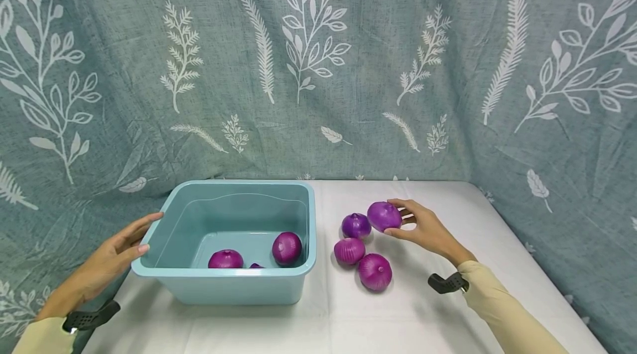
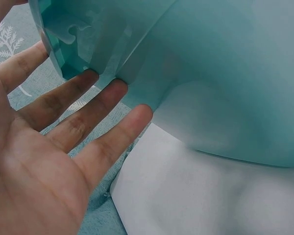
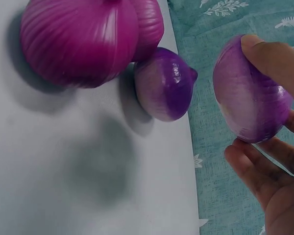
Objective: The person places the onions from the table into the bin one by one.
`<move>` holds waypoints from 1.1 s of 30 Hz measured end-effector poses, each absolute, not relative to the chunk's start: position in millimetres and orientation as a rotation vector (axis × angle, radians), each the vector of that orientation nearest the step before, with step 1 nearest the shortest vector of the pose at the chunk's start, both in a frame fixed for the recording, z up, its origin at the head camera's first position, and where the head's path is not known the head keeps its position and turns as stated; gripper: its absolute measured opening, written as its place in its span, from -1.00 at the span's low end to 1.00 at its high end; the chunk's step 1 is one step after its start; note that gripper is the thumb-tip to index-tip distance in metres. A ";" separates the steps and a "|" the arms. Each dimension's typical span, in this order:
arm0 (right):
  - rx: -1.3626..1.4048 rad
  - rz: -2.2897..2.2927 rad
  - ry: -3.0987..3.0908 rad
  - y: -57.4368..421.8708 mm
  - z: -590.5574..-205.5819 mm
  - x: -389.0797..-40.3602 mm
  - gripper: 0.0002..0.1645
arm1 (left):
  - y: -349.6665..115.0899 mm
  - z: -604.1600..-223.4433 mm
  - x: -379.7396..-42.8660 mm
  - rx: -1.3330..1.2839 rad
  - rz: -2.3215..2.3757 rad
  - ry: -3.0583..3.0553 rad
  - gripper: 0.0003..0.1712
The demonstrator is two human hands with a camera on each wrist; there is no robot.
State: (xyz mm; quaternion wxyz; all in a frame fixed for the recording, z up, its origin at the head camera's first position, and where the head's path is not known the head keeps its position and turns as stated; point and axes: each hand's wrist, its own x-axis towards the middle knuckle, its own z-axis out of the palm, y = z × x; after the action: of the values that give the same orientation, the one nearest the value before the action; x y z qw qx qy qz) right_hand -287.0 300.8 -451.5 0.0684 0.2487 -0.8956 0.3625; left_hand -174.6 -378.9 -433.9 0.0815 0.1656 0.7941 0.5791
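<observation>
My right hand (image 1: 423, 227) holds a purple onion (image 1: 384, 216) between thumb and fingers, raised off the white table; the right wrist view shows its pale side (image 3: 250, 95). Close to it on the table lie a dark purple onion (image 1: 356, 225) and two magenta ones, one ribbed (image 1: 349, 251) and one larger (image 1: 375, 272). My left hand (image 1: 121, 249) touches the left rim of a blue plastic basin (image 1: 224, 287). In the left wrist view its fingers (image 2: 105, 147) lie fairly straight against the basin's outer side. Inside the basin sit onions (image 1: 287, 248) (image 1: 225, 259), one barely showing over the front rim.
The basin stands on the left part of a table (image 1: 398, 321) covered in white cloth. Behind it and at both sides hangs a blue-green curtain (image 1: 348, 138) with white leaf prints. Each wrist wears a black strap (image 1: 448, 283).
</observation>
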 end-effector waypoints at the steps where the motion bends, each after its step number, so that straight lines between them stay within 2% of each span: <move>1: 0.759 1.095 -2.693 299.4 -450.2 -286.5 -0.08 | -378.9 -433.6 -174.6 0.498 1.730 2.373 -0.27; 33: 0.959 1.135 -2.606 253.6 -418.3 -285.8 -0.12 | -379.4 -436.3 -176.5 0.489 1.736 2.374 -0.27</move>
State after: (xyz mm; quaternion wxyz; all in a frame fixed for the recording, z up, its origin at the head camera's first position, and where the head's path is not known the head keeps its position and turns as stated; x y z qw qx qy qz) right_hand -285.8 253.6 -418.3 0.0709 0.3190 -0.8665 0.3773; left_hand -176.5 -379.4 -436.3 0.0800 0.1636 0.7937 0.5804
